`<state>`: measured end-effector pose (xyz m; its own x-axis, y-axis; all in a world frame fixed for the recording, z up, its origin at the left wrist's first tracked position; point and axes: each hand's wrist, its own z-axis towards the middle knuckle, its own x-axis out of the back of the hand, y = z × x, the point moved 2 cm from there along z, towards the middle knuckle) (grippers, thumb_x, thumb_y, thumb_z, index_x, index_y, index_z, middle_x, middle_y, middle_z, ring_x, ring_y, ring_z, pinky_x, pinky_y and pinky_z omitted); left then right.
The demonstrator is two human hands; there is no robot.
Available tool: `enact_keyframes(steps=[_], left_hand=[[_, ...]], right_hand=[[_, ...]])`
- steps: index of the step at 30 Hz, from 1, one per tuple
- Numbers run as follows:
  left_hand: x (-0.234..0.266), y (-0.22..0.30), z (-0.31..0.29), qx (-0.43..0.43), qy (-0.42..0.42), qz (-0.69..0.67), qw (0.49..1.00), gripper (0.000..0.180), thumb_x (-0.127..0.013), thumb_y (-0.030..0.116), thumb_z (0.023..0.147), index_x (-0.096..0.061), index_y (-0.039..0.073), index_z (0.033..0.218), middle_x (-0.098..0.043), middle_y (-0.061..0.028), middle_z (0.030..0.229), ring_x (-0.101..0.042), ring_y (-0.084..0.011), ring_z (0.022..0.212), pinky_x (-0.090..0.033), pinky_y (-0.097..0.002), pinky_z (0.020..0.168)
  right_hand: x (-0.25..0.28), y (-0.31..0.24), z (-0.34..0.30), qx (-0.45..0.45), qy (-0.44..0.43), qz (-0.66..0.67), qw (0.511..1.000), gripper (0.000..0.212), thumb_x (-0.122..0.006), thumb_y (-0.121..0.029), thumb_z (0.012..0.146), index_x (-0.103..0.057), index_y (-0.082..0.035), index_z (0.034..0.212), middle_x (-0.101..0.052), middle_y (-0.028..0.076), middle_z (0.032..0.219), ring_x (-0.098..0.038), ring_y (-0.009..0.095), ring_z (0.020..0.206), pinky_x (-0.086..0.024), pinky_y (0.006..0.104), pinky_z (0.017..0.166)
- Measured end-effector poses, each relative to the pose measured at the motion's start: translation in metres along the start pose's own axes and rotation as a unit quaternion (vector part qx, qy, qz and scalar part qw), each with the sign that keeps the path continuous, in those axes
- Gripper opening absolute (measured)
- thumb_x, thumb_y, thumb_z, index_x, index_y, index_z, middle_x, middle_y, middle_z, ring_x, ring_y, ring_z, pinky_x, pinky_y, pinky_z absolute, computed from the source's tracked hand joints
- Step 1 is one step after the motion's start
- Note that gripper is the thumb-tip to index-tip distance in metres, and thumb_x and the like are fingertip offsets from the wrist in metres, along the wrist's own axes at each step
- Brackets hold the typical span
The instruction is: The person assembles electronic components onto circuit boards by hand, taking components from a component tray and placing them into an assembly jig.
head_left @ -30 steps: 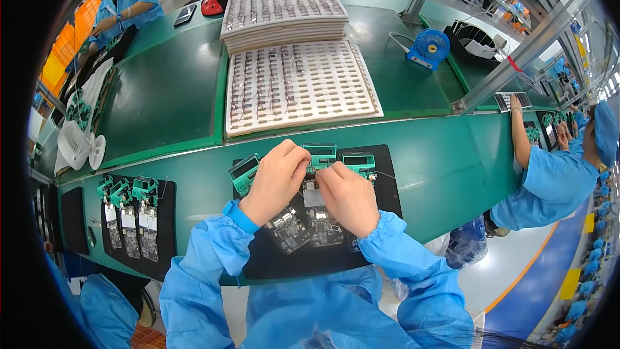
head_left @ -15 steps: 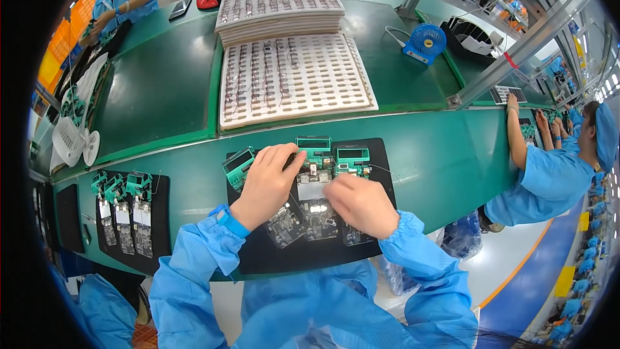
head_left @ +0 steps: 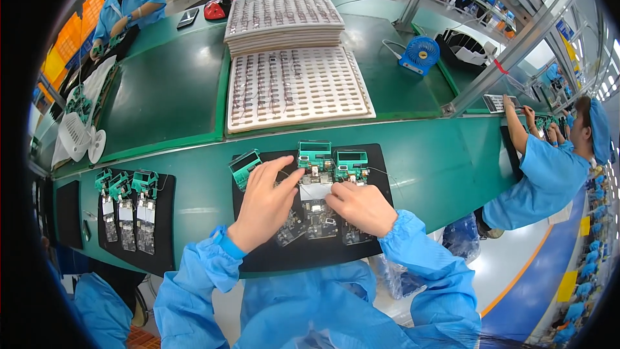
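My left hand hovers over the left circuit board, fingers apart and holding nothing I can see. At the middle circuit board, my right hand is closed, its fingertips pinched by the white patch; whatever they hold is hidden. A green plastic housing with a dark window joins the middle board's far end. Another green housing lies to its right, its board partly under my right hand. The left green housing sits tilted beside my left fingers. All three rest on a black mat.
A second black mat at left carries three similar boards. Ahead, a white tray of small wired parts lies before a stack of trays. A blue fan stands right of them. Co-workers sit at right and far left.
My left thumb and fingers have spread apart and drawn back from the middle housing. My right hand stays near the white patch, its fingers more closely bunched. The whole view has shifted slightly.
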<state>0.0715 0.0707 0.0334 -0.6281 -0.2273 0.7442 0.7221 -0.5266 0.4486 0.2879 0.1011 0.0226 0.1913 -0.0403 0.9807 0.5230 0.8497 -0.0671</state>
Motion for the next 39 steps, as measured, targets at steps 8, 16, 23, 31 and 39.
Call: enact_keyframes(steps=[8,16,23,31,39], left_hand=[[0.006,0.035,-0.037,0.122,-0.064,-0.261,0.956,0.036,-0.065,-0.003,0.088,-0.065,-0.001,0.124,-0.063,-0.0156,0.119,-0.066,-0.0257,0.105,-0.054,-0.0335,0.088],[0.010,0.025,-0.071,0.382,0.008,-0.542,0.749,0.022,-0.057,0.003,0.099,-0.066,-0.003,0.118,-0.069,-0.0091,0.106,-0.066,-0.0133,0.090,-0.054,-0.0274,0.083],[0.036,-0.013,-0.068,0.379,0.119,-0.498,0.771,0.018,-0.061,0.007,0.098,-0.069,0.000,0.112,-0.071,-0.0043,0.100,-0.065,-0.0104,0.087,-0.054,-0.0259,0.081],[0.039,-0.052,-0.055,0.345,0.202,-0.348,0.848,0.021,-0.072,-0.001,0.086,-0.069,-0.003,0.106,-0.071,-0.0069,0.090,-0.068,-0.0132,0.087,-0.055,-0.0261,0.078],[0.036,-0.055,-0.044,0.188,0.175,-0.061,0.965,0.015,-0.073,-0.005,0.079,-0.073,0.002,0.093,-0.068,-0.0113,0.094,-0.068,-0.0240,0.080,-0.053,-0.0333,0.068]], right_hand=[[0.045,-0.012,0.000,0.005,0.050,0.115,0.992,0.015,-0.066,-0.006,0.079,-0.065,-0.008,0.093,-0.059,0.004,0.093,-0.065,0.021,0.083,-0.054,0.0330,0.058],[0.043,-0.044,0.019,0.006,0.137,0.093,0.986,0.028,-0.070,-0.001,0.071,-0.069,-0.006,0.099,-0.064,0.005,0.091,-0.067,0.021,0.074,-0.055,0.0322,0.058],[0.023,-0.064,0.062,0.034,0.140,0.030,0.989,0.028,-0.068,-0.005,0.070,-0.064,-0.004,0.098,-0.057,0.004,0.087,-0.063,0.020,0.075,-0.052,0.0315,0.058],[0.007,-0.075,0.095,0.032,0.161,0.014,0.986,0.023,-0.067,-0.006,0.071,-0.060,-0.004,0.093,-0.054,0.005,0.086,-0.061,0.019,0.076,-0.052,0.0316,0.056],[-0.020,-0.069,0.104,0.015,0.146,0.025,0.989,0.015,-0.065,-0.006,0.075,-0.059,-0.005,0.089,-0.054,0.005,0.085,-0.063,0.019,0.077,-0.053,0.0323,0.054]])
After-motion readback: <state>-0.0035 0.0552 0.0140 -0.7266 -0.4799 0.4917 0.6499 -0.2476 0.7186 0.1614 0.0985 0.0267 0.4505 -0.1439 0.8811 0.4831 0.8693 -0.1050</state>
